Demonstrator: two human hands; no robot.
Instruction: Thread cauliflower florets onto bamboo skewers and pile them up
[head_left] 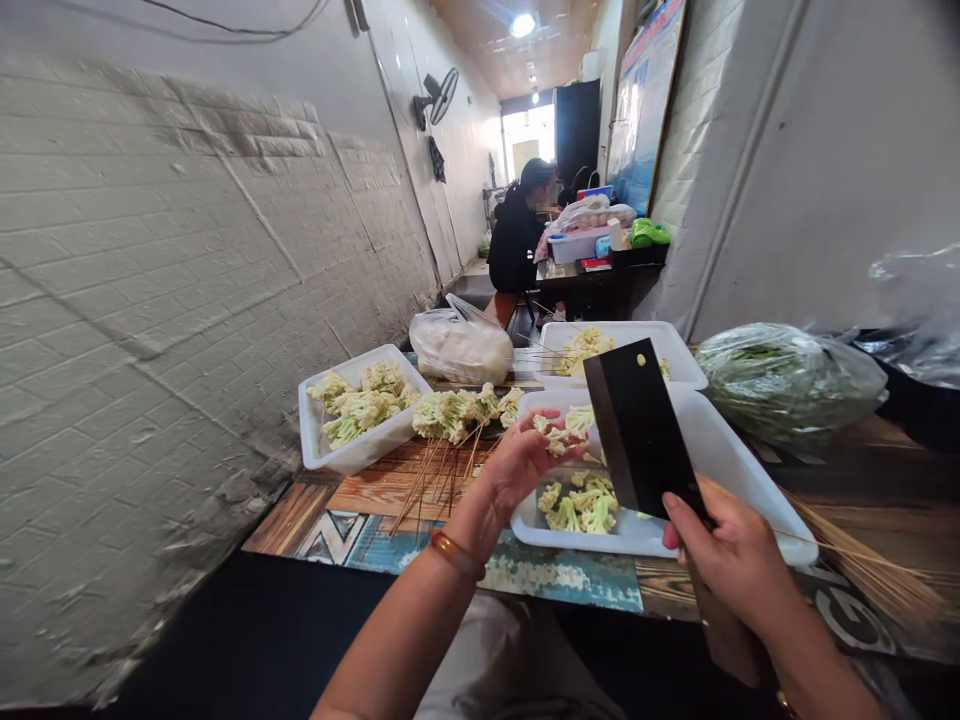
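My right hand [731, 555] grips a cleaver [637, 430] with a dark, broad blade, tilted upright over the near white tray [739, 470]. A small pale fleck sticks to the blade near its top corner. My left hand [514, 465], wearing an amber-coloured bangle, has its fingers curled around a cauliflower floret [555, 438] just left of the blade. Cut cauliflower pieces [585, 505] lie in the near tray below. Left of my wrist, skewered cauliflower [454, 412] rests on the table, its thin sticks pointing towards me. The blade hides part of the tray.
A white tray of cauliflower [360, 458] stands at the left, another tray [681, 362] behind. A plastic bag [461, 345] sits between them. At the right are a bag of greens [787, 375] and loose skewers [870, 565]. A person [517, 235] sits farther back.
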